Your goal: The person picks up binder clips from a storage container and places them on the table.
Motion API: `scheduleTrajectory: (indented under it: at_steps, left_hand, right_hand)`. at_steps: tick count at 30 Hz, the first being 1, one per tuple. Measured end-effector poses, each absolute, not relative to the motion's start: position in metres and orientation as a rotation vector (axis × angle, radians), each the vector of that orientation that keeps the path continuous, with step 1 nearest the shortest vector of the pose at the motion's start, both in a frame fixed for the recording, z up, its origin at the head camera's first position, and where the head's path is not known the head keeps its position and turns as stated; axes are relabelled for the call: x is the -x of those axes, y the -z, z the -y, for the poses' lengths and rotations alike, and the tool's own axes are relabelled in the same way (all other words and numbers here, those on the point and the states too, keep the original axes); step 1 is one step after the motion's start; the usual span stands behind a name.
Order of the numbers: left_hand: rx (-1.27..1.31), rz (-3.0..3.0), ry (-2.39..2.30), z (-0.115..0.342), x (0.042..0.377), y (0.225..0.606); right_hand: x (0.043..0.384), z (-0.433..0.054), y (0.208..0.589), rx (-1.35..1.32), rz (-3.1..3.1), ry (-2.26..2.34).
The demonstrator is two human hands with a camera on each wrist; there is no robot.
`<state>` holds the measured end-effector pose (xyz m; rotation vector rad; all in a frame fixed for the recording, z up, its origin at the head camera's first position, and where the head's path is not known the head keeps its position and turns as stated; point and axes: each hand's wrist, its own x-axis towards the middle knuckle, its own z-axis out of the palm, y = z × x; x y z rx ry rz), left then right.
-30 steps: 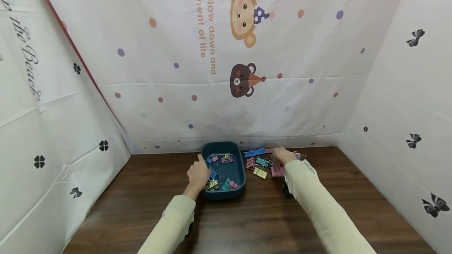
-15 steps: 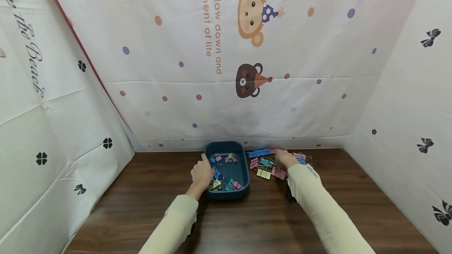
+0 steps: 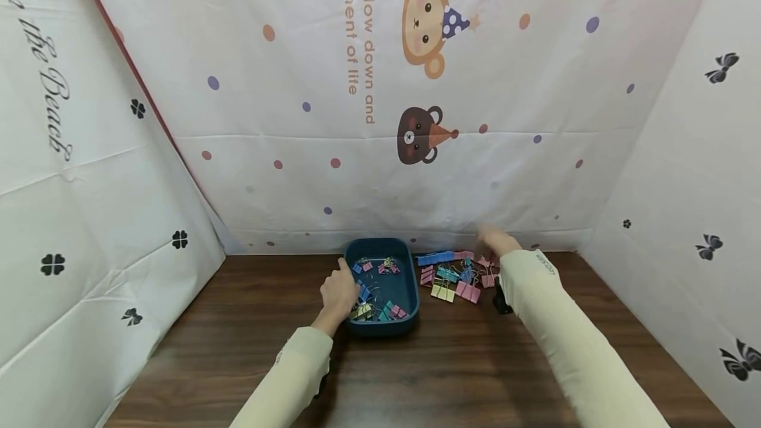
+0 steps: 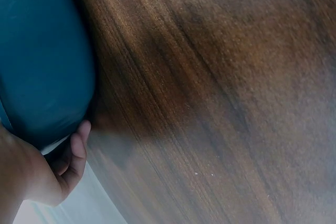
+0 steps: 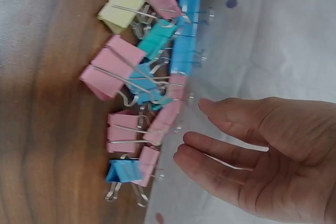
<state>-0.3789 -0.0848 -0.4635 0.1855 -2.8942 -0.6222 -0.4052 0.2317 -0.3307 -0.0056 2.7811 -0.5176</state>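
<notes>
My left hand (image 3: 339, 290) grips the left side of a dark teal plastic bin (image 3: 386, 329). In the left wrist view its curled fingers (image 4: 76, 150) lie against the bin's outer wall (image 4: 50, 72). My right hand (image 3: 498, 241) hovers by the back wall with relaxed fingers and nothing in them. Below it lies a pile of binder clips: a large pink binder clip (image 5: 112, 66), a yellow binder clip (image 5: 126, 4), a row of blue binder clips (image 5: 183, 51), and smaller pink, teal and blue ones. Some clips stand against the wall's foot.
Inside the bin lie several small binder clips, among them blue clips (image 3: 363, 292) and pink clips (image 3: 389, 269). Printed white cloth (image 3: 285, 190) rises behind and on both sides. The dark wood table (image 3: 416, 375) stretches out in front.
My right hand has lifted off the clips and moved back and right, uncovering the large pink clip and its neighbours. The left hand stays on the bin. The head view has shifted slightly.
</notes>
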Motion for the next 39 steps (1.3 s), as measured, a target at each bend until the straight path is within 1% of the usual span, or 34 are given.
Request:
scheduleTrajectory:
  at_steps: [4, 8, 17, 26, 33, 39]
  left_hand:
    - [-0.188, 2.89, 0.613, 0.085, 0.377, 0.463]
    - [-0.178, 2.883, 0.62, 0.084, 0.376, 0.463]
    - [-0.199, 2.886, 0.615, 0.086, 0.379, 0.465]
    - [-0.204, 2.889, 0.637, 0.084, 0.378, 0.466]
    - [-0.192, 2.874, 0.645, 0.085, 0.377, 0.466]
    - [-0.193, 2.884, 0.632, 0.085, 0.377, 0.465]
  right_hand:
    - [0.404, -0.223, 0.321, 0.081, -2.802, 0.568]
    - [0.408, -0.205, 0.32, 0.139, -2.822, 0.498]
    - [0.41, -0.142, 0.322, 0.376, -2.902, 0.371]
    - [0.397, -0.088, 0.348, 0.544, -2.716, 0.322]
    - [0.39, -0.058, 0.376, 0.601, -2.465, 0.217]
    - [0.391, -0.04, 0.385, 0.595, -2.352, 0.112]
